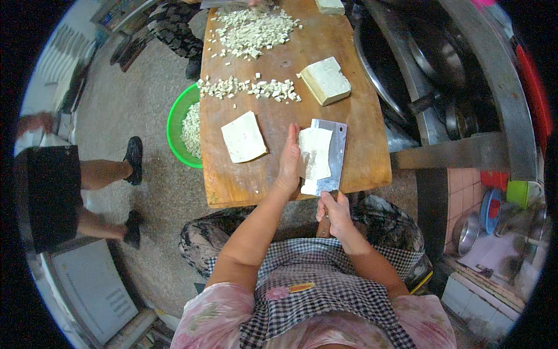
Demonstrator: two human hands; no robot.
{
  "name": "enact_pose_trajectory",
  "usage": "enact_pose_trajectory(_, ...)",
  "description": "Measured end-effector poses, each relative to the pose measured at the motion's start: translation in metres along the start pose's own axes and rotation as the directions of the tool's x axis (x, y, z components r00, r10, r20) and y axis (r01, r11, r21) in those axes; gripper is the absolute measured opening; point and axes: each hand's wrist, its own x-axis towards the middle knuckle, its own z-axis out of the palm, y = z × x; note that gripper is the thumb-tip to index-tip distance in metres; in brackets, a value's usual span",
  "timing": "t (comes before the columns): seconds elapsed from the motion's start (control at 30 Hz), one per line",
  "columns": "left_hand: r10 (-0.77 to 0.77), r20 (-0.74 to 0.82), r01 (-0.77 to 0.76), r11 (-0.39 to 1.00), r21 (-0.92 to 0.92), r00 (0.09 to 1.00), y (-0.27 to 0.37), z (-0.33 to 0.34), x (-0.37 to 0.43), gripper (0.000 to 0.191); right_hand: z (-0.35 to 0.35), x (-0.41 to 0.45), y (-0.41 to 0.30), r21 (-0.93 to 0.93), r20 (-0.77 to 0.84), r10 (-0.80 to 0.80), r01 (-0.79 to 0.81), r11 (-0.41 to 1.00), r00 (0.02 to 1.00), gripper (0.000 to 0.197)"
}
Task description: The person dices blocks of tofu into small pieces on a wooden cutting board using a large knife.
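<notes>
My right hand (335, 213) grips the wooden handle of a cleaver (339, 146) above the near end of a wooden board (239, 185). On its wide blade lies a pale slab, apparently tofu (317, 146). My left hand (290, 161) is held flat and on edge at the slab's left side, its palm facing the slab. Left of that hand rests a squarish tofu slab (244, 137). Farther up the board stands a thick tofu block (328, 80). Small tofu cubes (274, 90) form a loose row across the board, with a larger heap of cubes (257, 32) beyond.
A green basin (174, 135) holding white cubes sits beside the board's left edge. Another tofu block (330, 6) lies at the far end, near a co-worker's blurred hand (254, 2). A person's legs (104, 174) are at left. Large metal pans (379, 70) stand at right.
</notes>
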Motion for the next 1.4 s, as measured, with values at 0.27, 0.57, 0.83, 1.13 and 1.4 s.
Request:
enact_pose_trajectory(0.27, 0.046, 0.04, -0.046, 0.999, -0.011, 0.998, -0.002, -0.006, -0.001, 0.085, 0.013, 0.002, 0.001, -0.121, -0.011, -0.032, 0.031, 0.992, 0.999, 0.015)
enact_pose_trajectory(0.57, -0.012, -0.035, 0.011, 1.0, -0.022, 0.999, 0.043, -0.008, -0.002, 0.087, 0.01, 0.005, -0.031, -0.034, 0.142, 0.204, -0.201, 0.979, 0.969, 0.017)
enact_pose_trajectory(0.83, 0.029, 0.267, -0.264, -0.081, 0.961, 0.963, 0.084, -0.071, -0.013, 0.082, 0.091, 0.011, -0.021, -0.234, 0.269, 0.182, -0.119, 0.965, 0.946, 0.015)
enact_pose_trajectory(1.13, 0.073, 0.205, -0.199, -0.084, 0.976, 0.976, 0.06, -0.114, 0.01, 0.076, 0.021, -0.023, -0.002, -0.386, 0.328, 0.357, -0.221, 0.896, 0.874, 0.018)
enact_pose_trajectory(1.4, 0.144, 0.258, -0.261, 0.0, 0.965, 0.955, 0.047, -0.03, 0.006, 0.066, -0.052, -0.042, -0.029, -0.1, -0.014, -0.1, 0.098, 0.99, 0.995, 0.017)
